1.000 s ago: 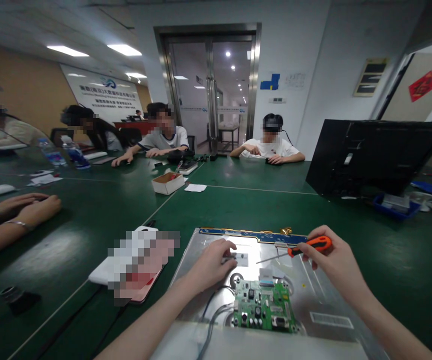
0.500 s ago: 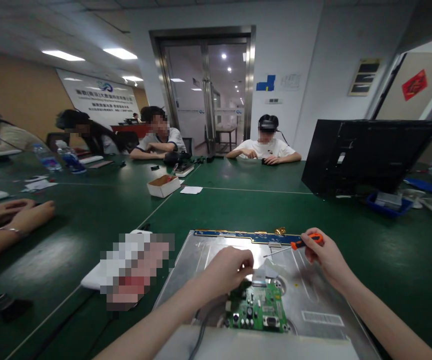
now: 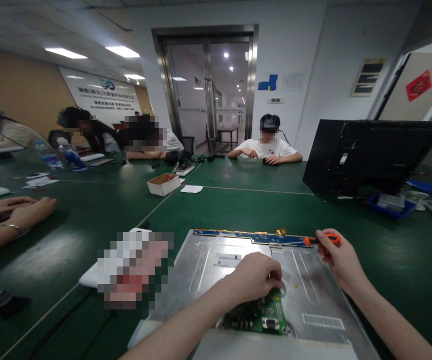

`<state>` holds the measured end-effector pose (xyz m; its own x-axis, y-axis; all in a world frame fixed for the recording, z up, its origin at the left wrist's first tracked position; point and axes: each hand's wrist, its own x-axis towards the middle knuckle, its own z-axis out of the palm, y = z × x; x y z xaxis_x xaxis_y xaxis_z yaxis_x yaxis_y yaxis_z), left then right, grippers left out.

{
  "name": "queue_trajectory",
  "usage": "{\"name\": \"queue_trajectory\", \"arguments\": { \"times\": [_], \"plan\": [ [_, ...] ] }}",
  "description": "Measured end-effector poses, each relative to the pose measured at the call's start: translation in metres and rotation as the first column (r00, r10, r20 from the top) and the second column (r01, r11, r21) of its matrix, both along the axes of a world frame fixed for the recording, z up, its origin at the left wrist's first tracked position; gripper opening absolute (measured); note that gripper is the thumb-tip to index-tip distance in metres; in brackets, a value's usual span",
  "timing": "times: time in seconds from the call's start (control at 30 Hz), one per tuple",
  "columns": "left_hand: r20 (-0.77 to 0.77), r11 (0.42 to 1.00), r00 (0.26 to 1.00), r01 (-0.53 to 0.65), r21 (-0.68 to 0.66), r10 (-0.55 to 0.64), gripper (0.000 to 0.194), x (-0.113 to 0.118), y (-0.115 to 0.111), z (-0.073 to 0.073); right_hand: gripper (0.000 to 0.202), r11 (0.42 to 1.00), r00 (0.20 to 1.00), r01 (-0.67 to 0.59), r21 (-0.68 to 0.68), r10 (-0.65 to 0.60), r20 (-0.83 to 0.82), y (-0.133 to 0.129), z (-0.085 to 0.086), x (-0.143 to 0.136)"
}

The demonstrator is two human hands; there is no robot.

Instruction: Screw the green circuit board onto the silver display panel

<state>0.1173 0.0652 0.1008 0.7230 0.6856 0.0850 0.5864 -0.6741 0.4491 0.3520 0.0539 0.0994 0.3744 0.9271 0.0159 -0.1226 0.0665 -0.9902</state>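
A metal display panel (image 3: 196, 277) lies back side up in front of me. On it sits a green circuit board (image 3: 251, 317), partly covered by my left hand (image 3: 259, 276). Fingers pinched together, that hand bends over the board's upper edge, and whatever is between the fingertips is hidden. Along the panel's far edge runs a blue circuit strip (image 3: 234, 236). My right hand (image 3: 338, 255) is closed around the orange and black handle of a screwdriver (image 3: 328, 239). Its thin shaft points left, over or close to the strip near a small connector (image 3: 275, 245).
A blurred-out flat item (image 3: 129, 272) lies left of the panel. Farther off are a small white box (image 3: 164, 185), a large black monitor (image 3: 369, 155) and a blue tray (image 3: 388, 206). Another person's hands (image 3: 31, 212) rest at the left; several people sit around the green table.
My left hand has moved right, over the upper part of the green board, covering the ribbon seen there before. My right hand has shifted right and slightly back with the screwdriver.
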Motion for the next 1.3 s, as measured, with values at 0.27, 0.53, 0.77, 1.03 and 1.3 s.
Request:
{"name": "queue_trajectory", "arguments": {
  "times": [0.27,0.53,0.77,1.03,1.3],
  "plan": [
    [0.007,0.996,0.996,0.093,0.011,-0.093,0.020,-0.004,-0.005,-0.001,0.057,1.000,1.000,0.000,-0.003,0.000,0.029,-0.003,0.004,-0.009],
    [0.037,0.994,0.994,0.106,0.025,-0.107,0.022,-0.007,-0.005,-0.003,0.057,1.000,0.998,-0.007,0.006,0.007,0.058,-0.002,0.002,-0.010],
    [-0.013,0.994,0.996,0.084,0.073,-0.084,0.020,-0.005,-0.006,-0.003,0.054,1.000,0.996,-0.027,0.006,0.026,0.086,-0.003,0.000,-0.010],
    [-0.020,0.991,0.996,0.093,0.094,-0.091,0.019,-0.006,-0.007,-0.002,0.054,1.000,0.993,-0.030,0.009,0.029,0.113,-0.003,-0.002,-0.010],
    [-0.040,0.991,0.995,0.091,0.101,-0.087,0.018,-0.005,-0.006,-0.003,0.062,1.000,0.991,0.006,0.022,-0.008,0.130,-0.004,-0.003,-0.013]
  ]
}}
